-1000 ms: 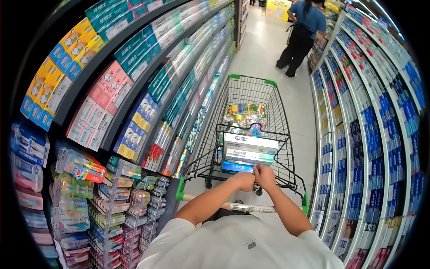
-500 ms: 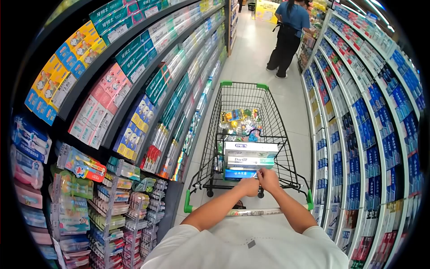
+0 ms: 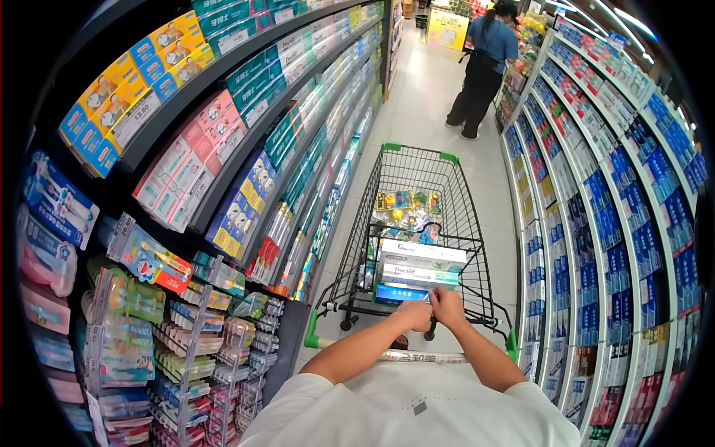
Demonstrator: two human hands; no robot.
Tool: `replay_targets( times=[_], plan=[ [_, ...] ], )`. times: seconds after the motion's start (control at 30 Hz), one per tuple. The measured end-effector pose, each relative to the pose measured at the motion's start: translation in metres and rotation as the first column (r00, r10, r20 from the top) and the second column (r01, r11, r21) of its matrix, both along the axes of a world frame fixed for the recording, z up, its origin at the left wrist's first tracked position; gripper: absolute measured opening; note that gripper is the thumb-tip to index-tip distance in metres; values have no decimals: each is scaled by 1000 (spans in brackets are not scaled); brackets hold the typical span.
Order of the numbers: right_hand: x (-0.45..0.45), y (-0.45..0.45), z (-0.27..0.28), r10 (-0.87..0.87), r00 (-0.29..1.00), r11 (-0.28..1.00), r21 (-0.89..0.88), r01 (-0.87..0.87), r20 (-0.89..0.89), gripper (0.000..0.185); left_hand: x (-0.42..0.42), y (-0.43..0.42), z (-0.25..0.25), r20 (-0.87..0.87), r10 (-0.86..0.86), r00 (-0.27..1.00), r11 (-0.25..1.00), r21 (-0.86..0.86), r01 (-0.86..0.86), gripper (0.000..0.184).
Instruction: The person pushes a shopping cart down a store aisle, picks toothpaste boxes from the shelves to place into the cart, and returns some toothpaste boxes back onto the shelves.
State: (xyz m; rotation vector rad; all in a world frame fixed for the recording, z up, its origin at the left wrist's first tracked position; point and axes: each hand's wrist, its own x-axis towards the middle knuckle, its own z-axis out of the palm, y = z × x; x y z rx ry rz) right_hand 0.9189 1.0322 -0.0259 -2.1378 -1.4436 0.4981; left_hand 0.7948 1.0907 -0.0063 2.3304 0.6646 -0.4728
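Note:
My left hand (image 3: 414, 315) and my right hand (image 3: 447, 307) are closed and meet just above the handlebar of a black wire shopping cart (image 3: 477, 246) with green corners. Their fingertips come together at the right end of a blue toothpaste box (image 3: 402, 293). Whatever they pinch is hidden by the fingers. Above the blue box, on the cart's near side, lie white toothpaste boxes (image 3: 421, 258), one lettered "Doctor". Colourful packages (image 3: 395, 201) lie deeper in the basket.
Toothpaste shelves (image 3: 253, 112) line the left, with hanging toothbrush packs (image 3: 141, 320) close by. More stocked shelves (image 3: 618, 223) stand along the right. A person in a blue top (image 3: 488, 45) stands ahead in the aisle, near the right shelves.
The view has shifted slightly, so the left shelves and the cart's far end sit further right. Both hands stay together by the blue box. The person ahead appears slightly lower in view.

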Motion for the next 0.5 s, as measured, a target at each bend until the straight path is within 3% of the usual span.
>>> replay_targets(
  times=[0.5],
  plan=[
    [-37,0,-5,11,1000,1000,14,-12,27,24,-38,1,-6,27,-17,999,1000,-5,17,32]
  ],
)
